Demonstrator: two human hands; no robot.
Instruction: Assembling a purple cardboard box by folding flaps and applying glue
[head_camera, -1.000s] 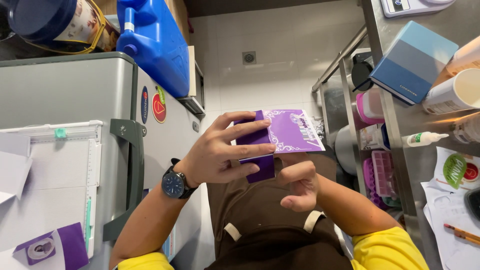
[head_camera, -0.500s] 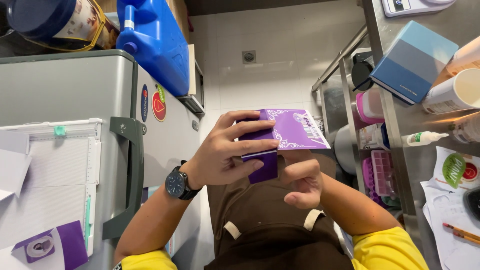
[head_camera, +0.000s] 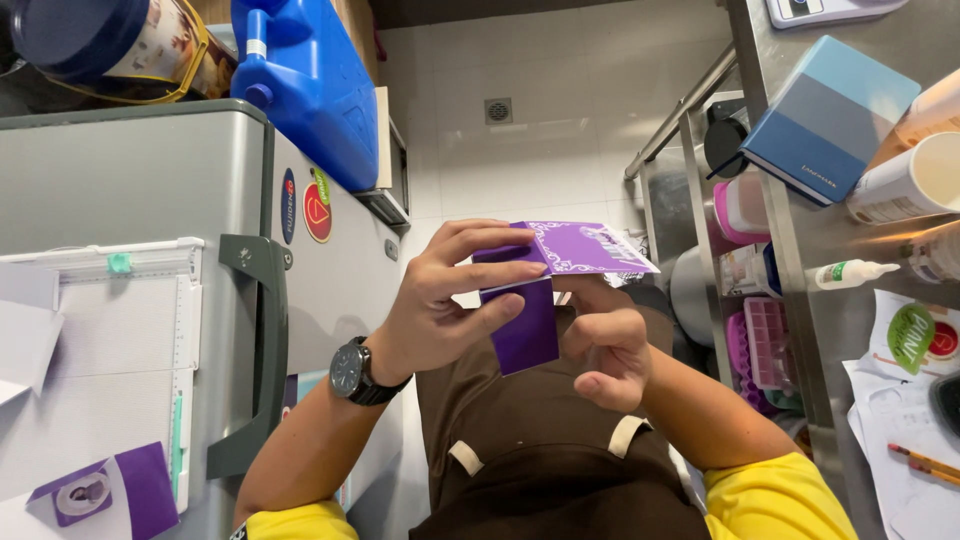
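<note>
Apron (head_camera: 560, 470): brown, just below the hands.
Left hand (head_camera: 440, 305): fingers wrapped over the purple box (head_camera: 545, 285), thumb on its lower panel; black watch (head_camera: 352, 370) on the wrist.
Right hand (head_camera: 610, 345): curled under the box, pinching its underside.
Box: held in front of the chest between both hands; patterned flap points right, long axis left to right.
Fridge (head_camera: 130, 260): grey, to the left.
Canister (head_camera: 315, 80): blue, atop the fridge.
Shelf (head_camera: 800, 240): right, cluttered.

A person's left hand (head_camera: 440, 310) grips a folded purple cardboard box (head_camera: 545, 290) with a white-patterned flap, while the right hand (head_camera: 607, 345) pinches its underside, above a brown apron (head_camera: 540, 460), beside a grey refrigerator (head_camera: 150, 180).
</note>
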